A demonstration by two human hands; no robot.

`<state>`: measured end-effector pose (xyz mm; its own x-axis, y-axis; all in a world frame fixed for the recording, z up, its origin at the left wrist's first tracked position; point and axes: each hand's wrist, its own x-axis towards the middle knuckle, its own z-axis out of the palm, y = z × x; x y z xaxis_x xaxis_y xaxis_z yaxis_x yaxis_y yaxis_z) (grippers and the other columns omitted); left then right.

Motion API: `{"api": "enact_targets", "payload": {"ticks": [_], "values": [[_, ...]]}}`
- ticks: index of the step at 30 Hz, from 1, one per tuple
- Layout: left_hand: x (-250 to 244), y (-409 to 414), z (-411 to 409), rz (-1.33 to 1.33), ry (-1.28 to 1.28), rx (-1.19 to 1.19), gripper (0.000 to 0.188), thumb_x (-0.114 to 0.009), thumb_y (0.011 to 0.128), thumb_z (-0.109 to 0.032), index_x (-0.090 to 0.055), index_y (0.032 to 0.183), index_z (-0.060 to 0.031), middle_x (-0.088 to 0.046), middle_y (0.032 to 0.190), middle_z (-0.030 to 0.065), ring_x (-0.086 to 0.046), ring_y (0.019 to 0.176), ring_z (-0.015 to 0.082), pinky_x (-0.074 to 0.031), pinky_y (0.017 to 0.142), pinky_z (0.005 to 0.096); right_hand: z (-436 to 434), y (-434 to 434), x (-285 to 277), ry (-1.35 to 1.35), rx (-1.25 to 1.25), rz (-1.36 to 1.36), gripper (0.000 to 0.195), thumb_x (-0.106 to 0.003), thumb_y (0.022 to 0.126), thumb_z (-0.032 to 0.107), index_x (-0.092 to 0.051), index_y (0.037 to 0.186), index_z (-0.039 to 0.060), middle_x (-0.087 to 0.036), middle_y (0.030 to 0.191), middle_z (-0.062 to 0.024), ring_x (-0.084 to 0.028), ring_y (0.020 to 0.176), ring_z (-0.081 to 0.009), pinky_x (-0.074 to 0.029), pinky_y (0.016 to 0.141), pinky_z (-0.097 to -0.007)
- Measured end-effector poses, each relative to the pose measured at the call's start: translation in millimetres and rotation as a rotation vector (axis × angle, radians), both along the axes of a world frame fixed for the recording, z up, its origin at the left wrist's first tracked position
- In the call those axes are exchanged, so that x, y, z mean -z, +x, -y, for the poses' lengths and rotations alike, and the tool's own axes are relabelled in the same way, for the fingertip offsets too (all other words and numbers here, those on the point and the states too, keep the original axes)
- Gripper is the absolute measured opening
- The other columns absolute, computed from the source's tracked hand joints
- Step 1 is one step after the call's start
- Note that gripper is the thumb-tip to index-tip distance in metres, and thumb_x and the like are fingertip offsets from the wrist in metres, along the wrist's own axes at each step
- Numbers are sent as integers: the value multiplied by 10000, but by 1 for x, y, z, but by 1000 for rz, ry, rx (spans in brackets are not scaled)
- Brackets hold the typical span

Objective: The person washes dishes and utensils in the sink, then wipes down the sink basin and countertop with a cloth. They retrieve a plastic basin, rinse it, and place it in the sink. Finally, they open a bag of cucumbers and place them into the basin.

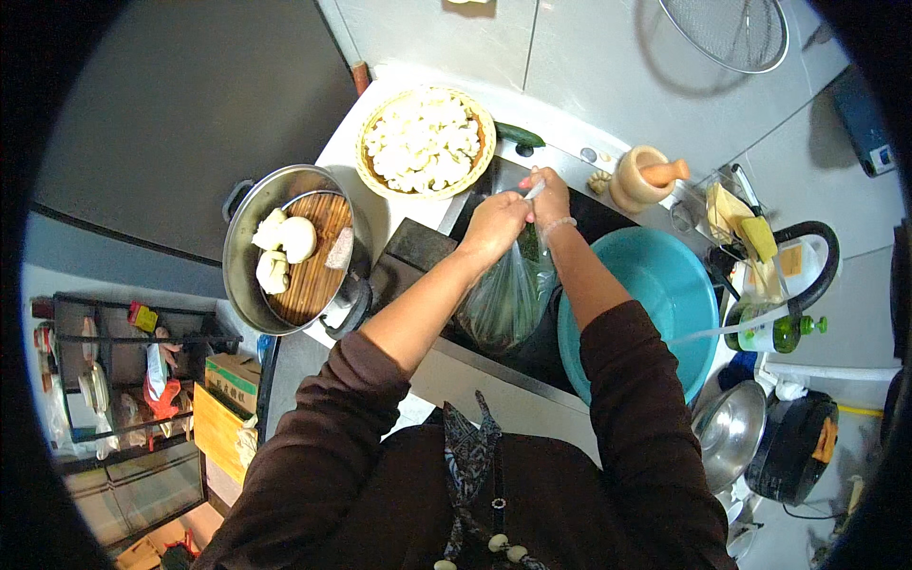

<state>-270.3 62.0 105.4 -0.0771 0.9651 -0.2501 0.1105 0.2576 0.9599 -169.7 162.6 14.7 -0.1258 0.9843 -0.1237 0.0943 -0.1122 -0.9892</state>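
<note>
My left hand (500,222) and my right hand (550,196) meet at the gathered neck of a clear plastic bag (507,299), both closed on it. Green leafy contents show through the film. The bag hangs over the dark sink, left of a turquoise plastic basin (641,278). A thin stream of water runs into the basin from a black faucet (819,242). Beyond my hands, a round woven basket (365,171) holds white cauliflower-like pieces. A bracelet circles my right wrist. The palm sides of both hands are partly hidden.
A steel pot (239,263) at left holds pale buns (298,239) on a slatted bamboo rack (306,285). A cucumber (519,134) and a mortar (630,189) with pestle line the back ledge. At right are a green soap bottle (784,329) and a steel bowl (730,434).
</note>
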Motion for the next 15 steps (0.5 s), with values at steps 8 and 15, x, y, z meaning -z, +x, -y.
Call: {"api": "enact_targets", "payload": {"ticks": [8,15], "values": [[21,-22,47,280,-234,46,221,-443,925,-263,-550,828,-96,-506,703,-16,-457,506,67,-443,504,203,46,54,9,431,-99,468,516,-735,691,170,-530,1148,49,-586,1102,-193,-566,1035,-318,-444,876,-395],[47,-35,81,249,-364,-89,276,-469,924,-341,-538,1032,-97,-564,832,39,-523,540,74,-503,525,223,136,82,-27,303,26,483,494,-735,703,241,-536,1105,32,-538,1146,-180,-493,1048,-339,-379,916,-423]]}}
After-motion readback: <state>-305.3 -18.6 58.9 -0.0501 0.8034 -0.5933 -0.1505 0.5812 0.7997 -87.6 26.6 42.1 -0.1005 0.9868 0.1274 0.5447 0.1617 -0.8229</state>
